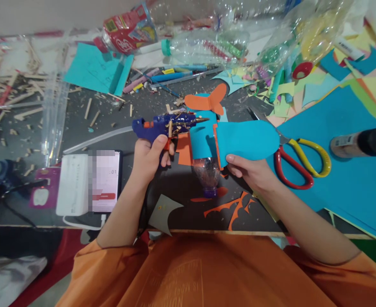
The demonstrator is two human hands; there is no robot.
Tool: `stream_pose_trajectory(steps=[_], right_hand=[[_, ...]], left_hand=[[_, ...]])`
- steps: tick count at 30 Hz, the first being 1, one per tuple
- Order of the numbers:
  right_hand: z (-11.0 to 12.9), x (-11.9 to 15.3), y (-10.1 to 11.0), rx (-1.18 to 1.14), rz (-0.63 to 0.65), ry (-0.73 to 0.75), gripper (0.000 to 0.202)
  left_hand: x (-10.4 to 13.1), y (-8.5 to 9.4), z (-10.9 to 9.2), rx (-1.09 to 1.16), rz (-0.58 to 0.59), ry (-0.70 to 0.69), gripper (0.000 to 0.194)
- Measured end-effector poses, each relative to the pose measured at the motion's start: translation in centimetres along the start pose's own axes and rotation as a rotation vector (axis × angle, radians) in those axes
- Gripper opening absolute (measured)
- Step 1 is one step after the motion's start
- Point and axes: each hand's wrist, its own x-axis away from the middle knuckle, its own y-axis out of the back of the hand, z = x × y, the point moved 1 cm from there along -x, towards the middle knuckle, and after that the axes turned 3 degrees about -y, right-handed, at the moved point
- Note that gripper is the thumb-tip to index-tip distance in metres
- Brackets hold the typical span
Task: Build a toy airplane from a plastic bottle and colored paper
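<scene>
My left hand [150, 160] is wrapped round the handle of a blue hot glue gun [162, 128], with a clear glue stick [100, 139] trailing from its back. The gun's nozzle points right, over a plastic bottle [207, 172] wrapped in blue paper, with a purple cap toward me. An orange paper propeller shape [208, 100] lies at the bottle's far end. Between thumb and fingers, my right hand [243, 168] pinches a rounded blue paper piece [250, 140]. Along that piece's left edge runs an orange strip [217, 147], close beside the bottle.
Scissors [295, 166] with red and yellow handles lie right, by blue sheets [360, 187] and a dark-capped bottle [360, 143]. A phone [106, 183] and white power bank [72, 185] sit left. Empty plastic bottles [203, 44] line the back. Orange scraps [235, 209] lie in front.
</scene>
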Motion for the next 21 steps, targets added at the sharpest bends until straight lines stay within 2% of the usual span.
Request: stream_pose_trajectory(steps=[4,7,8,10,14,19,21], right_hand=[[0.1,0.0,0.0,0.003,0.005,0.031,0.055],[0.2,-0.1,0.1,-0.007,0.003,0.053,0.054],[0.2,-0.1,0.1,-0.015,0.0,0.056,0.053],[0.2,-0.2,0.1,-0.033,-0.012,0.053,0.053],[0.2,-0.5,0.3,-0.077,-0.023,0.052,0.052],[0.3,-0.7,0.3,-0.108,-0.024,0.089,0.047],[0.5,-0.7,0.2,-0.144,-0.03,0.104,0.043]], left_hand=[[-1.0,0.4,-0.5,0.052,-0.189,0.007,0.027],[-1.8,1.1,-1.1,0.16,-0.377,0.099,0.018],[-2.1,1.3,-1.2,0.176,-0.406,0.12,0.014],[-2.5,1.9,-1.2,0.131,-0.416,0.138,0.012],[-3.2,3.6,0.1,-0.047,-0.414,0.16,0.026],[-4.5,5.9,2.0,-0.031,-0.311,-0.082,0.037],[-4.8,6.4,2.4,0.01,-0.363,-0.114,0.031]])
